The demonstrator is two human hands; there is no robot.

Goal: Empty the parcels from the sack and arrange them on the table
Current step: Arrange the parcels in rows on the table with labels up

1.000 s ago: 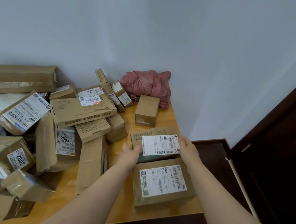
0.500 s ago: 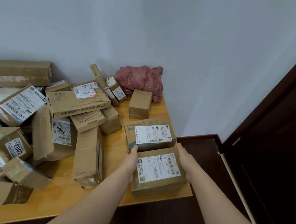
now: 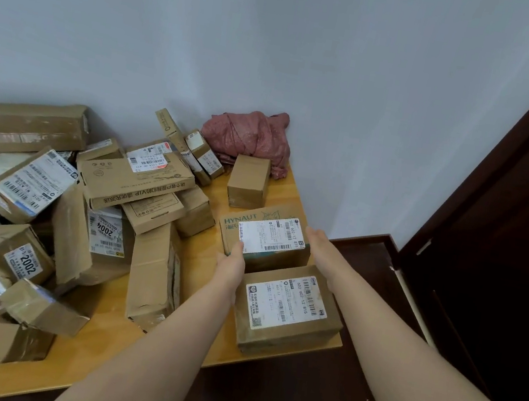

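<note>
Squaring: both hands bracket the HYNAUT box (image 3: 264, 235), probably to line it up in the row along the counter's right edge.
Left hand (image 3: 230, 266): thumb lies over the box's near left corner; the other fingers are hidden.
Right hand (image 3: 319, 247): fingers straight and together, flat against the box's right wall.
HYNAUT box: flat on the counter (image 3: 201, 259), label up, between the small box (image 3: 248, 180) behind and the near box (image 3: 287, 308) in front.
Why: pressing from both sides steers it without lifting, I judge.
Pile (image 3: 118, 194): unsorted parcels heaped at left, several tilted.
Change: half a second ago the hands flanked the near box; now they sit farther forward, on the HYNAUT box.
</note>
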